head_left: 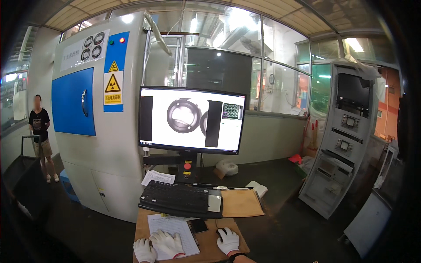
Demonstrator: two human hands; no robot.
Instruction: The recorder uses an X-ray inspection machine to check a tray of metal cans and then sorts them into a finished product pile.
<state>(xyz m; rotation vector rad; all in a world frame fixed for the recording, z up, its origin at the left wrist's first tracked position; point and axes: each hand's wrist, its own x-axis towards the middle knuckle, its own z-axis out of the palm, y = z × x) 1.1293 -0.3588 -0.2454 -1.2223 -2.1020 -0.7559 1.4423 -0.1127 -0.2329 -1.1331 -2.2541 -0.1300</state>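
Observation:
My right hand (228,240), in a white knit glove with a dark band at the wrist, rests over a black computer mouse (219,232) on the brown desk. My left hand (144,251), also gloved in white, lies at the desk's left edge with its fingers stretched forward and nothing seen in it. Beside it a loose white glove (166,243) with a red hem lies on a printed form (186,239). Between the hands is a dark flat phone-like object (199,225). A monitor (191,119) ahead displays a grey picture of a round ring-shaped part.
A black keyboard (173,197) sits before the monitor, next to a brown envelope (241,203). A red push button (187,166) is under the screen. The large cabinet (120,175) with a blue door stands left, an instrument rack (326,184) right. Another person (40,127) stands far left.

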